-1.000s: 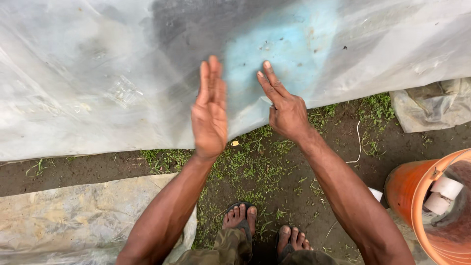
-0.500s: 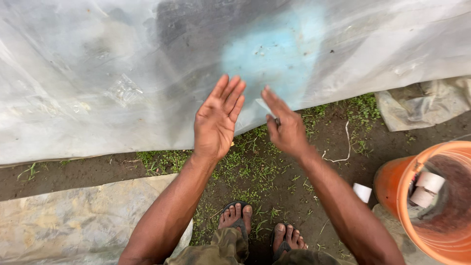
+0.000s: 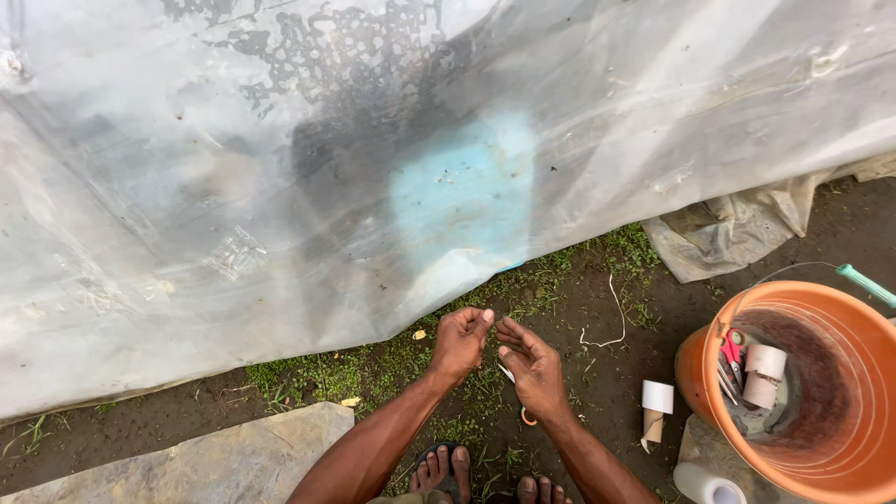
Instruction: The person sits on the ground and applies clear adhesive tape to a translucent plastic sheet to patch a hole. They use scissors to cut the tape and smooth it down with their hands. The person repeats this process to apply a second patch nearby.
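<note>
While both hands sit low at about 6 o'clock in the head view, the left hand (image 3: 460,343) has its fingers curled loosely inward, knuckles up, nothing visibly gripped. Right hand (image 3: 532,366) just beside it at 3 o'clock, fingertips of the two nearly touching; fingers half bent, and a small pale strip (image 3: 506,373) sticks out at its lower edge, touching the palm side. Can't tell if that strip is pinched or just lying under the hand. Small orange ring (image 3: 528,417) shows right below the right hand at 6 o'clock, on the ground or hanging, unclear which. Big translucent plastic sheet (image 3: 280,168) fills the frame from 9 to 3 o'clock above the hands, dirty, with a light blue patch (image 3: 462,191) at 12 o'clock from the hands; sheet edge near but apart from the fingers. Muddy ground with grass (image 3: 579,308) under the hands. Orange bucket (image 3: 845,467) well apart at 4 o'clock, holding tape rolls (image 3: 765,362) and red-handled scissors (image 3: 732,347). White roll (image 3: 657,398) stands between right hand and bucket. Bare toes in sandals (image 3: 444,469) at 6 o'clock.
</note>
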